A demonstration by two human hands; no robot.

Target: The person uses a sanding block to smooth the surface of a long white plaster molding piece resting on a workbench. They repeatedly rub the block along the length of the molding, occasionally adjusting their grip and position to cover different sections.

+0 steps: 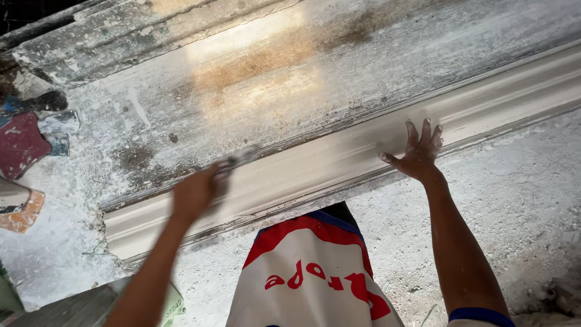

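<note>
Head view: left hand was clenched around a blurred scraping tool on the white plaster moulding; right hand lay flat, fingers spread, pressing the moulding farther along.

- The moulding runs across the near edge of the desk, from lower left to upper right.
- The left hand sits on the moulding left of centre, gripping a tool that lies on the moulding's far edge.
- The right hand rests flat on the moulding, well to the right of the left hand.
- The person's torso stands between the two arms, just before the moulding.
- The floor lies before the moulding, on the right.
- Scrapers lie at the desk's far left, well apart from both hands.
- A plank lies along the desk's far edge, behind everything.
</note>
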